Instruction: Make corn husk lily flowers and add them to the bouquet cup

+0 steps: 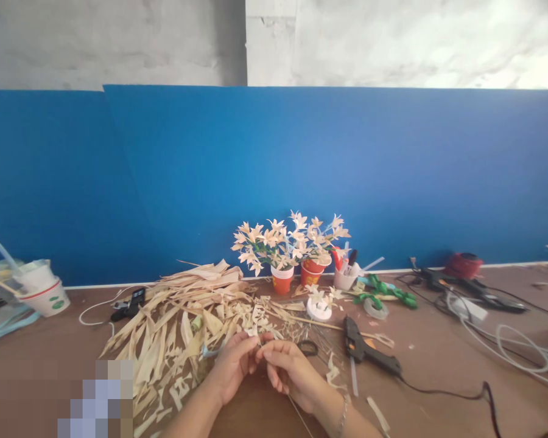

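Near the table's front edge, my left hand and my right hand meet with their fingertips close together. The left fingers pinch a small pale husk flower, whose lower part is hidden by the fingers. My right thumb and forefinger close on a thin wire stem, which runs down below that hand toward the front. Right behind the hands lie husk scraps, loose wires and a pair of dark-handled scissors.
A heap of dried corn husks spreads to the left. Behind stand red cups of husk flowers and a white lid. A black glue gun with its cord, green tape and cables lie right; a paper cup stands far left.
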Tool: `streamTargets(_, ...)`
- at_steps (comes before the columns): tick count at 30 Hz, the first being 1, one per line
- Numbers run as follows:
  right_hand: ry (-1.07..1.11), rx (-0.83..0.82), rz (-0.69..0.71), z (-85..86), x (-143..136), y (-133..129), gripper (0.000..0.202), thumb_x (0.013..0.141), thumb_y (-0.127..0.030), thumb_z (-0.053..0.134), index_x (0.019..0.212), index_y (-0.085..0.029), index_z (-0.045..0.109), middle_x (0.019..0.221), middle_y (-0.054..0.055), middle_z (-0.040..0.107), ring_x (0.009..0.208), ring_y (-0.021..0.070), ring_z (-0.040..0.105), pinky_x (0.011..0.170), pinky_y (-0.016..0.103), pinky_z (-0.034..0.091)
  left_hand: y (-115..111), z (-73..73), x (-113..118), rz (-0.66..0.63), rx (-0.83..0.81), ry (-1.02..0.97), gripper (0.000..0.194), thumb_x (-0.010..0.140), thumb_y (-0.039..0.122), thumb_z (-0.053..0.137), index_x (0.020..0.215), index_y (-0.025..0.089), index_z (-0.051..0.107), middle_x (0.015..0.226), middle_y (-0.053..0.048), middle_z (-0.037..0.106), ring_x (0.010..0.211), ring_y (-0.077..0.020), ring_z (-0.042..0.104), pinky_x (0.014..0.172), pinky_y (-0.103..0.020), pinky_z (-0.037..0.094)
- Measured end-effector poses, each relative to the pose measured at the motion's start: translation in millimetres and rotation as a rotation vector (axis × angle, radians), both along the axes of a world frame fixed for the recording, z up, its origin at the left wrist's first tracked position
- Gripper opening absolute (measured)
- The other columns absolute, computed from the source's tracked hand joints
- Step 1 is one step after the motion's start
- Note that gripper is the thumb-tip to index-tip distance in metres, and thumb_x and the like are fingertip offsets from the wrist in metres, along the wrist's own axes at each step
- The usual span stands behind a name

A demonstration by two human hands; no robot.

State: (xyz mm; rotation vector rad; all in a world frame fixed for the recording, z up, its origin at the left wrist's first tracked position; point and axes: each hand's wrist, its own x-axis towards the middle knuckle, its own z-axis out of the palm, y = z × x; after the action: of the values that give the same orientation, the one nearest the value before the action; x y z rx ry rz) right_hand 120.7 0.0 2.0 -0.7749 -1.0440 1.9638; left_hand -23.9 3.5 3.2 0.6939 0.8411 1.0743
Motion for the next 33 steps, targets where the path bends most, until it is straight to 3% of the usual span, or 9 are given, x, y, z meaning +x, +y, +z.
streamTargets(8,0.032,-0.009,-0.005,-2.2,-0.9,1.0,0.031,0.069,-0.039,0.070,0.077,-0.009,0.065,0.041,-0.003,0.054,0.030,0.0033,0.039,0.031,0.014,0.019,-0.7,0.3,0.9,0.008,-0.005,0.016,0.033,0.059,0.035,0.078,0.080,0.012,0.070,0.060,0.000,0.057,0.052,-0.0067,0.046,0.045,-0.017,0.029)
streamTargets(14,0.049,0.005,-0.003,-3.5,-0.6,0.3,0.026,0.070,-0.034,0.068,0.075,-0.009,0.066,0.039,-0.003,0.052,0.029,0.0032,0.036,0.030,0.014,0.016,-0.4,-2.3,-1.7,-0.023,0.025,0.032,0.024,0.060,0.032,0.077,0.069,0.013,0.067,0.065,-0.002,0.061,0.055,-0.0085,0.048,0.046,-0.019,0.031)
streamTargets(25,0.103,0.009,-0.012,-8.8,-0.4,2.7,0.027,0.070,-0.036,0.070,0.073,-0.009,0.065,0.040,-0.004,0.050,0.032,0.0029,0.036,0.032,0.015,0.014,-0.3,-0.2,-2.6,-0.061,0.024,0.010,0.021,0.064,0.029,0.074,0.072,0.012,0.065,0.060,0.000,0.058,0.053,-0.0082,0.048,0.047,-0.019,0.029)
streamTargets(33,0.159,-0.011,0.022,-10.7,1.9,4.1,0.028,0.072,-0.035,0.069,0.077,-0.008,0.065,0.042,-0.004,0.050,0.033,0.0026,0.036,0.033,0.016,0.014,0.5,-4.8,-0.2,-0.038,0.005,-0.090,0.021,0.067,0.029,0.073,0.079,0.013,0.066,0.086,-0.005,0.066,0.059,-0.0074,0.052,0.049,-0.018,0.032)
